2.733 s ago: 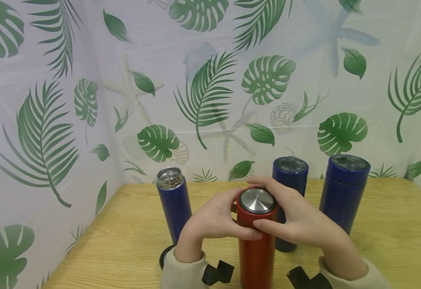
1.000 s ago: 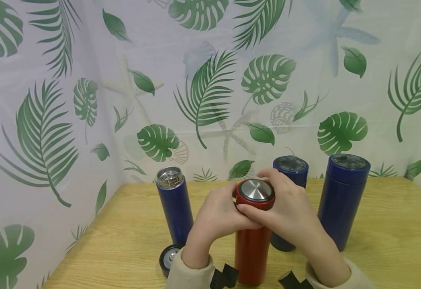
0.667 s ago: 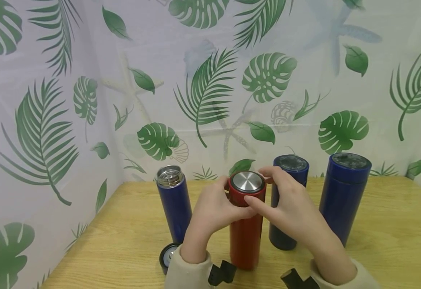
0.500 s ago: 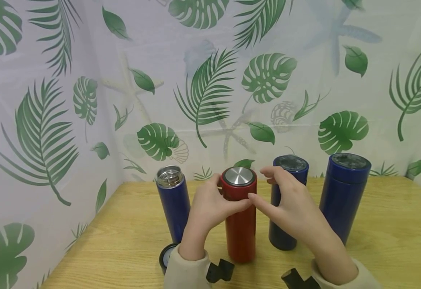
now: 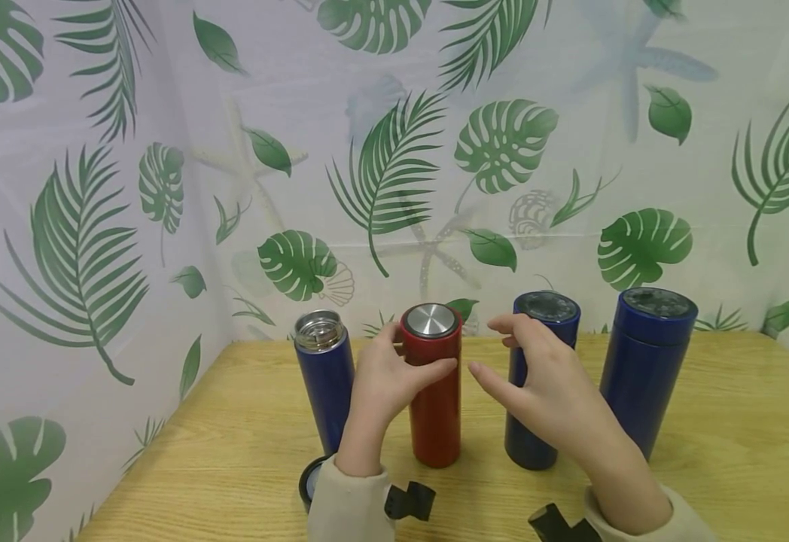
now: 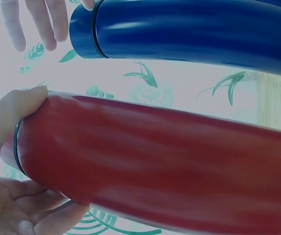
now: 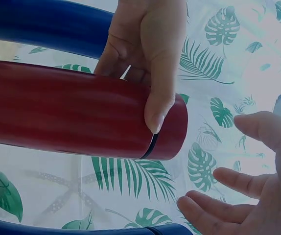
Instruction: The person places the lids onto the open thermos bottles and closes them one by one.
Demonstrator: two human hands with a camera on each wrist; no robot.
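Observation:
My left hand point(image 5: 384, 376) grips a red thermos point(image 5: 437, 421) near its top, thumb in front and fingers behind. The thermos stands upright on the table, capped with a silver disc in a black ring. In the left wrist view the thumb and curled fingers touch both sides of the red thermos point(image 6: 170, 161) by its lid seam. My right hand point(image 5: 550, 376) hovers to the right with fingers spread, holding nothing. A gap between it and the red thermos point(image 7: 72, 107) shows in the right wrist view. Behind that hand stands a capped blue thermos point(image 5: 526, 429).
An uncapped blue thermos point(image 5: 327, 391) with a bare metal neck stands left of the red one. A black-rimmed lid point(image 5: 310, 482) lies before it, partly hidden by my left sleeve. Another capped blue thermos point(image 5: 648, 376) stands at right on the wooden table point(image 5: 740, 452).
The red thermos has moved left and farther back, with my left hand still on it. My right hand, earlier on the thermos too, has let go and stays on the right.

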